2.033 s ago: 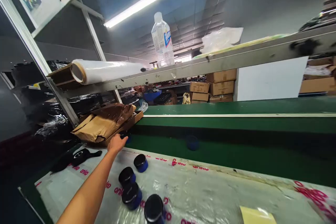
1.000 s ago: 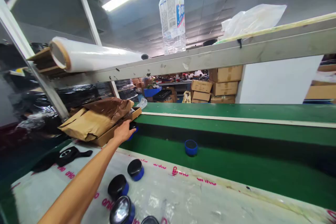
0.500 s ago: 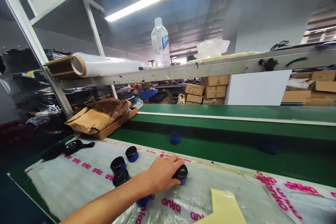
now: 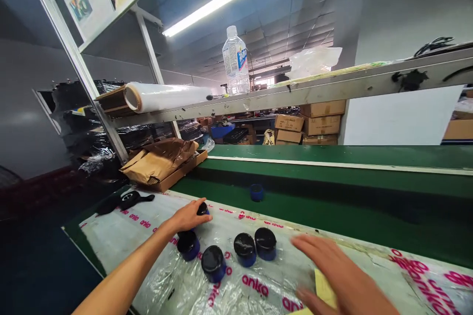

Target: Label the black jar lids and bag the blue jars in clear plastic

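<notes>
My left hand (image 4: 190,215) has its fingers wrapped round a black-topped blue cap (image 4: 203,209) on the plastic-wrapped worktop (image 4: 166,266). Just in front of that hand sits another such cap (image 4: 188,244), and one more is partly hidden under the wrist. To the right stand a cap (image 4: 213,263) and two caps side by side (image 4: 244,249), (image 4: 265,243). My right hand (image 4: 325,268), blurred, hovers at the right with fingers apart and nothing in it, over a yellow paper (image 4: 323,288).
A blue ring-like piece (image 4: 256,192) lies on the green belt (image 4: 332,202) beyond the worktop. A carton with brown paper (image 4: 162,162) is at the left, near a black strap-like item (image 4: 129,199). A shelf above holds a bottle (image 4: 236,66) and a film roll (image 4: 166,97).
My left hand has moved left from the cap at the centre to one further left. My right hand has come into view. The view has shifted, and more caps show at the middle.
</notes>
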`<action>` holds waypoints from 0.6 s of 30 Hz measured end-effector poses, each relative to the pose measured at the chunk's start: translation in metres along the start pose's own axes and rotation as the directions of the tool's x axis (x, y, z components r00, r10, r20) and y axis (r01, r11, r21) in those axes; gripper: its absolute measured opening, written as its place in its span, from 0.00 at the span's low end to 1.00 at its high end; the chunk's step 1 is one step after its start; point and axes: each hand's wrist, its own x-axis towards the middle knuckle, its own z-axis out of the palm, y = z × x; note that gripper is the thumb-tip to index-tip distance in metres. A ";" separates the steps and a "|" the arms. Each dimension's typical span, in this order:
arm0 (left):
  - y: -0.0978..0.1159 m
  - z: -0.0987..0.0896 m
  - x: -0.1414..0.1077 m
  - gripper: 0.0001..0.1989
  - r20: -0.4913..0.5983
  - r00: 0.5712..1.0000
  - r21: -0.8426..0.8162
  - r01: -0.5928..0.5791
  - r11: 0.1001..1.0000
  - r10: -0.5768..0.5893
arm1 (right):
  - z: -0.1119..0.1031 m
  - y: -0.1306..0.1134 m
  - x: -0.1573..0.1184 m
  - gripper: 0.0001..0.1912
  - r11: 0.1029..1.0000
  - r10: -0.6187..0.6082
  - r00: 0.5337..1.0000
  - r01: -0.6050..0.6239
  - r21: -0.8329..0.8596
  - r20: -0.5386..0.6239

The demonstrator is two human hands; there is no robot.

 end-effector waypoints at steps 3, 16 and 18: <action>-0.005 0.012 0.000 0.36 0.013 1.000 0.013 -0.023 1.000 0.023 | 0.015 -0.034 0.064 0.43 0.994 -0.108 0.961 0.111 0.003 0.254; 0.033 0.009 0.009 0.36 0.001 0.969 -0.005 -0.246 0.969 0.246 | 0.046 -0.027 0.114 0.24 0.981 -0.194 0.935 0.192 0.037 0.298; 0.055 0.011 0.006 0.38 0.057 0.938 -0.028 -0.341 0.940 0.342 | 0.039 -0.027 0.121 0.21 0.975 -0.218 0.915 0.220 0.035 0.338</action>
